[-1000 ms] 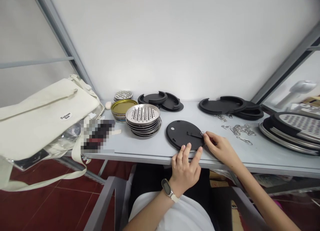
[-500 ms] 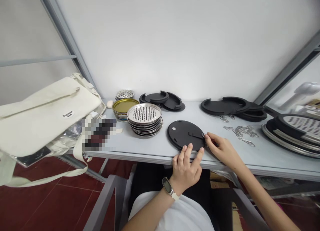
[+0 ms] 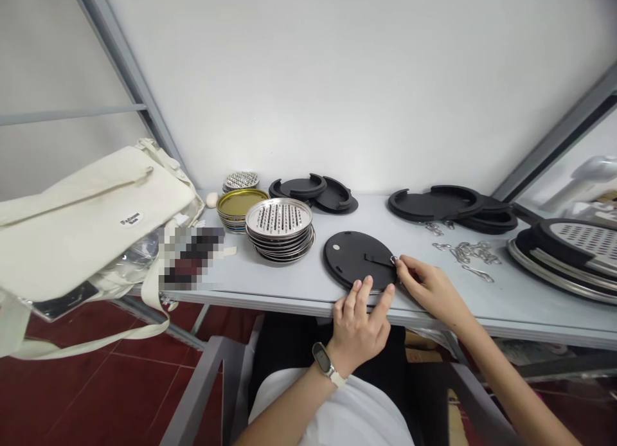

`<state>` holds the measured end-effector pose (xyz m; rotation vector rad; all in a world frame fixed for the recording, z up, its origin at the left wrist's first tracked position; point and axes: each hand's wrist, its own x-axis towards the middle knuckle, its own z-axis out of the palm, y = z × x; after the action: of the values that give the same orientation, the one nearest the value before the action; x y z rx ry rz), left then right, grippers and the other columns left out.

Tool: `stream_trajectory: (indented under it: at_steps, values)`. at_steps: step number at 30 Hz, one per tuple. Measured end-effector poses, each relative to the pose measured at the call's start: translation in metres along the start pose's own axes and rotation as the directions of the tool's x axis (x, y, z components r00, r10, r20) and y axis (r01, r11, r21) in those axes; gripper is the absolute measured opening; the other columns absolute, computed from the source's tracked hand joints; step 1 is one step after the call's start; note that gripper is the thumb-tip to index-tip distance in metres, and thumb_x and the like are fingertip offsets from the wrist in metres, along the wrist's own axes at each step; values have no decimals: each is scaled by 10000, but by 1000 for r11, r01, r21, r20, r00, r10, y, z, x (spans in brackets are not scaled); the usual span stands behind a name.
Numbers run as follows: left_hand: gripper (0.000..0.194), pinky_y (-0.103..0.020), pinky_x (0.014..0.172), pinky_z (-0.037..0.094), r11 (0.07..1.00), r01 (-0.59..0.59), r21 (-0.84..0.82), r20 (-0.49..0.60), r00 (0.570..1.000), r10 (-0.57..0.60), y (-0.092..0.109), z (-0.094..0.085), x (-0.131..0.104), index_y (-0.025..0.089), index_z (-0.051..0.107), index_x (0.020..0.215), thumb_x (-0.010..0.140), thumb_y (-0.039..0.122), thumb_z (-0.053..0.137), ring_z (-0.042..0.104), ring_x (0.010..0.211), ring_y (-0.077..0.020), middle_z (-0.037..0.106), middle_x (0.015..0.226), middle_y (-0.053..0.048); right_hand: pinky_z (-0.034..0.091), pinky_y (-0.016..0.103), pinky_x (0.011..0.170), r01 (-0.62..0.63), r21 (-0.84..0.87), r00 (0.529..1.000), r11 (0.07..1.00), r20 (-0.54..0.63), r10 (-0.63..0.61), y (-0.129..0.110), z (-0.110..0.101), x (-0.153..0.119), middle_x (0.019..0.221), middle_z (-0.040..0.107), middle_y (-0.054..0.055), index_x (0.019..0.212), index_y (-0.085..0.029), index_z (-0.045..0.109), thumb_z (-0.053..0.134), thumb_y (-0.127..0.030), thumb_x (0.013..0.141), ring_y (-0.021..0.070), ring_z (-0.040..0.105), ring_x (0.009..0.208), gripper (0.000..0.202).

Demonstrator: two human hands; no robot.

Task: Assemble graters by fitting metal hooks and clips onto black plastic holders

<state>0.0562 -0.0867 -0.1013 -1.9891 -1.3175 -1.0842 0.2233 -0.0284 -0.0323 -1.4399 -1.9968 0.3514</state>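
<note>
A round black disc (image 3: 354, 256) with a white dot and small slots lies flat near the front edge of the grey table (image 3: 231, 282). My left hand (image 3: 360, 324) rests on its near edge, fingers spread and lying on the surface. At the disc's right edge my right hand (image 3: 427, 288) pinches a small metal clip (image 3: 393, 260) between thumb and forefinger. To the right is a loose pile of similar metal clips (image 3: 475, 253). Left of the disc stands a stack of round grater plates (image 3: 279, 231).
Behind are gold lids (image 3: 241, 203), black ring holders (image 3: 299, 187) and more black holders (image 3: 434, 204). Large grater plates (image 3: 585, 243) stand at the right edge. A cream bag (image 3: 91, 214) covers the left end; a pale chair arm (image 3: 202, 388) is below.
The camera view has shifted very slightly. Both hands keep the same hold on the disc and clip.
</note>
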Motion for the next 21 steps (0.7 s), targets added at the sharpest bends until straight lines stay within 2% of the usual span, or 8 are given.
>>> stream_trajectory:
  at_steps: [10,21]
  values:
    - [575,-315,893,368,1000,-1,12,9,1000,1,0,1,-1,323,453,1396,830,350,546,469,1238,-209,548,1377,-29,313,231,508,-2,-24,1000,1000,-6,2,-2,-1,-2,529,387,-50,649,-213,357,403,-392,939,106,369,503,344]
    - [491,-305,896,376,1000,22,-22,-26,999,-22,1,3,-2,243,558,1317,832,317,554,472,1251,-195,547,1381,-31,327,230,516,-11,-60,1000,998,-12,10,-1,1,-3,530,387,-51,650,-212,355,399,-394,938,104,369,500,344]
